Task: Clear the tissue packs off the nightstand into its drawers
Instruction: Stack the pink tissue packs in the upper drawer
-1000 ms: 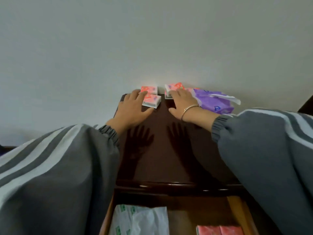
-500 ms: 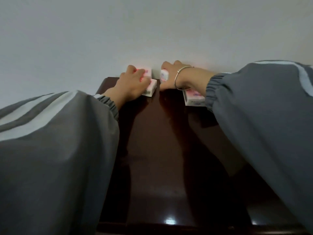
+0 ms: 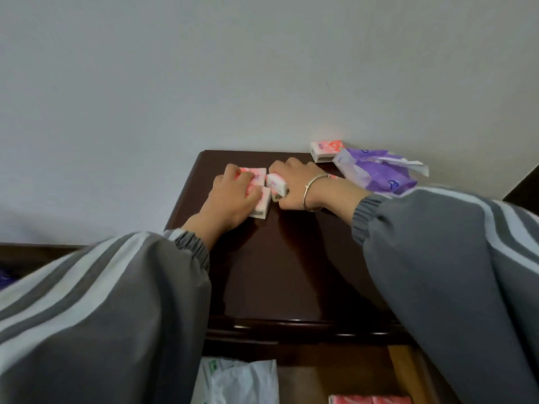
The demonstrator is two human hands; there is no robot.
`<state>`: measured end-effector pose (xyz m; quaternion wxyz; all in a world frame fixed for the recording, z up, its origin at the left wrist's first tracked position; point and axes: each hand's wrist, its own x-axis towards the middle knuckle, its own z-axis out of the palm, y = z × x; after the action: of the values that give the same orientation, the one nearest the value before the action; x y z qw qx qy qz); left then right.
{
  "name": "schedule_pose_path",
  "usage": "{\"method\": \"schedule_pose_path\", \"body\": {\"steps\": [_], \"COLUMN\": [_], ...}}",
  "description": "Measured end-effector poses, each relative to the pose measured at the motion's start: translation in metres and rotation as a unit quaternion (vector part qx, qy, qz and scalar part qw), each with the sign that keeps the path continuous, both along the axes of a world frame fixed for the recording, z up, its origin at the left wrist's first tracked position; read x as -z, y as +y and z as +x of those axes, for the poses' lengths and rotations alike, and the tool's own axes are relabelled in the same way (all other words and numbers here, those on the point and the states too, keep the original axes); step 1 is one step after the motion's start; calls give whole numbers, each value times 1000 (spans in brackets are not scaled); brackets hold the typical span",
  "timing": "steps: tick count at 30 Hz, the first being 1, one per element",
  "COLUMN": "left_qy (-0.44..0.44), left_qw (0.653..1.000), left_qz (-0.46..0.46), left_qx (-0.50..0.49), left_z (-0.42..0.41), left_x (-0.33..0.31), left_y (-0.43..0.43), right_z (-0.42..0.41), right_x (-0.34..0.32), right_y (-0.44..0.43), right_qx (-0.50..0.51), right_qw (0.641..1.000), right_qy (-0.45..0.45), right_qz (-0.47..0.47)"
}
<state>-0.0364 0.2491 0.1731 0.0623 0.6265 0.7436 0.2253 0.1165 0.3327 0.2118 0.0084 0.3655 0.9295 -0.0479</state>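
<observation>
On the dark nightstand [image 3: 277,272], the left grip [image 3: 230,199] curls knuckles-up over two pink tissue packs [image 3: 258,174]. The right grip [image 3: 297,185] closes round a third pack [image 3: 277,185]. The packs look light, soft and slick-wrapped, and are probably best pinched across their short sides. A spare pack [image 3: 326,150] and a purple pack [image 3: 376,176] lie by the wall [image 3: 262,68].

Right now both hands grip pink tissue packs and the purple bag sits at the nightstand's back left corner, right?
Wrong corner: the head view shows the purple bag at the back right corner of the nightstand. The left hand and right hand do grip pink tissue packs.
</observation>
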Motion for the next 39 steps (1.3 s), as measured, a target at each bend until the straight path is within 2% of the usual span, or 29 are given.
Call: {"method": "schedule_pose_path", "body": {"steps": [8,13,17,19,23,26,30,33,36,39], "left_qy": [22,170,225,208,85,89,104,89,-12,-42], "left_qw": [999,979,971,976,993,991,993,993,991,988], "left_qz": [-41,-113,-82,-70,-85,-88,-36,34,81,84], "left_qx": [-15,20,18,12,-15,-39,-35,-69,-109,-121], "left_z": [45,52,55,57,62,67,76,97,123,155], "left_x": [-1,-3,-7,-7,-5,-2,4,8,17,38], "left_y": [-102,-138,-145,-146,-151,-162,-183,-208,-244,-283], "right_z": [45,63,71,75,91,112,159,200,237,257], "right_x": [1,-1,-2,0,6,13,23,29,39,50], "right_y": [-94,-130,-146,-150,-154,-164,-197,-233,-268,-290], "right_qx": [-27,-2,5,18,83,123,183,239,288,336], "right_qw": [999,998,999,999,994,990,970,942,918,916], "right_qy": [-35,-56,-46,-28,38,54,156,217,230,167], "right_qz": [4,-1,8,6,-55,-46,-39,-97,-146,-144]}}
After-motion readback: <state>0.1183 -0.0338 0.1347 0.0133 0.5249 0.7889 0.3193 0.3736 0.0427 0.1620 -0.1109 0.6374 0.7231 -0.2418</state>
